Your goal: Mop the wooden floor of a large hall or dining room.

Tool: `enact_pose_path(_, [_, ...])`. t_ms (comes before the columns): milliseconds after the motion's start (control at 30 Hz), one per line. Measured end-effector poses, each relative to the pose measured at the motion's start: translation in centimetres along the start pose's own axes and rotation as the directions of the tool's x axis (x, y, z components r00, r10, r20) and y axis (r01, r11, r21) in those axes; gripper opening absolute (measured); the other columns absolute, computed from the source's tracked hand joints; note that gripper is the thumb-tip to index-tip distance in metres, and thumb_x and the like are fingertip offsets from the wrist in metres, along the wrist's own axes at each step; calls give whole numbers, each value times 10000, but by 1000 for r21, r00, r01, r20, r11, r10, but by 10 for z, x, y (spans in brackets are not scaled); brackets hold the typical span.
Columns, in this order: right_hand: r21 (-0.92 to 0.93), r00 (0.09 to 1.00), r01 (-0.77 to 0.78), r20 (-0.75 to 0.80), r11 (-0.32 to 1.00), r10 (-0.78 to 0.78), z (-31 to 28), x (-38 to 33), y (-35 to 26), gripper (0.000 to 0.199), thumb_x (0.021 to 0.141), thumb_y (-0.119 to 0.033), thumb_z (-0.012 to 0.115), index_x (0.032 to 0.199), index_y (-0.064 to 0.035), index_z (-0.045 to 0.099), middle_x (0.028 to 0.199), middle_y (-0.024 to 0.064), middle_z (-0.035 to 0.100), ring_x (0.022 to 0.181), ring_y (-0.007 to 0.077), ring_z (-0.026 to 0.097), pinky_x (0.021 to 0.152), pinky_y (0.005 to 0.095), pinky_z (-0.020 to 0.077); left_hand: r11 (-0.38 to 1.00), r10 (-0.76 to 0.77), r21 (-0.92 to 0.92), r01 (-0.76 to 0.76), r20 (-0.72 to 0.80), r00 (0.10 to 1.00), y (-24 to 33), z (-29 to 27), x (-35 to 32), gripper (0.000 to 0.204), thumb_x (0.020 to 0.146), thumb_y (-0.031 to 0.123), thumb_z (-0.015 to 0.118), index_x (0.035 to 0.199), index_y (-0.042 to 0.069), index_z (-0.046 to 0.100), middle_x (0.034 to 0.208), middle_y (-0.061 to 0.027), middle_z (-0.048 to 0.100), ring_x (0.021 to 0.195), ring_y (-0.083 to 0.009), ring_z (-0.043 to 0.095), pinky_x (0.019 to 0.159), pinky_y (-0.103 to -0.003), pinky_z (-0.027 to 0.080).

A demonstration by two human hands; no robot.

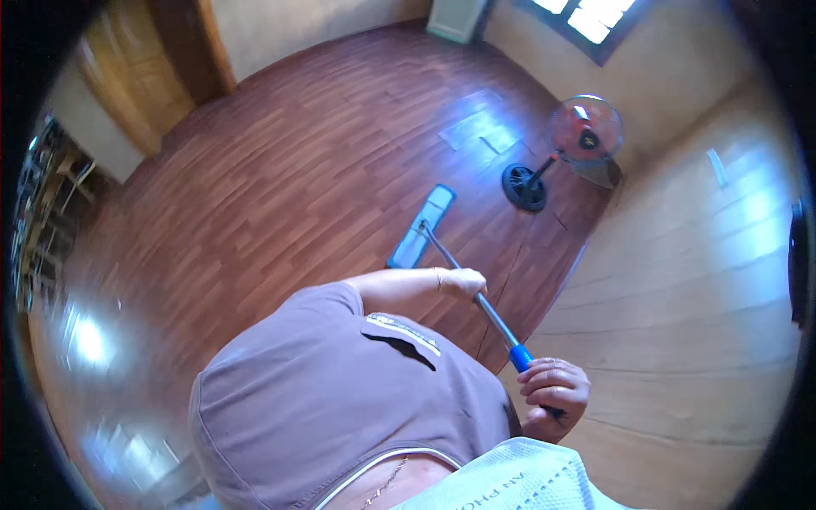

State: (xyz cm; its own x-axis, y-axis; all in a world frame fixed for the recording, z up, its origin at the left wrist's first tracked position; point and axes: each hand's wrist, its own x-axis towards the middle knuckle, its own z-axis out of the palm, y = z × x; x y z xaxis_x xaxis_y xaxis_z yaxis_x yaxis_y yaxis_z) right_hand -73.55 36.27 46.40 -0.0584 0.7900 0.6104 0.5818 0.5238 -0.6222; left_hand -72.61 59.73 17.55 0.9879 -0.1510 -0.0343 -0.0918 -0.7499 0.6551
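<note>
A flat mop with a pale blue rectangular head (437, 206) lies on the wood-plank floor in front of me. Its silver pole (496, 320) slants back toward my right side. Partway along this pole, my left hand (465, 282) is closed around it, the arm crossing in front of my chest. My right hand (557, 389) grips the top end of the handle, just behind a blue collar (520, 357). Part of the dark handle end shows below my right fingers.
A standing fan (586, 132) with a round black base (524, 188) stands ahead on the right. A pale wall (671, 340) runs close along my right. Far left are a wooden door (136, 68) and a cluttered rack (51, 195). Ahead is a white cabinet-like object (453, 20).
</note>
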Motion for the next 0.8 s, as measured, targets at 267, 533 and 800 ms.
enact_pose_path(267, [269,980,71,159,960,-117,-5,48,54,465,809,-456,661,607,-44,590,588,69,617,610,239,672,651,385,554,946,-325,-86,314,-260,909,-5,-41,-97,120,608,185,692,720,144,682,734,-118,660,750,-333,643,663,-459,504])
enact_pose_path(533, [593,883,157,275,790,-381,36,123,91,444,836,-463,609,645,-63,607,545,60,595,534,222,641,529,346,516,847,-511,-168,504,-519,685,-13,-39,-193,175,600,281,718,705,147,679,716,-104,658,739,-313,648,678,-449,507])
enact_pose_path(800, [890,772,-75,337,450,-539,169,184,101,508,785,-543,665,723,-39,645,660,110,639,662,289,655,696,427,503,685,-631,-296,665,-698,339,18,-5,-363,160,575,251,687,583,108,616,649,-137,613,652,-340,619,590,-472,465])
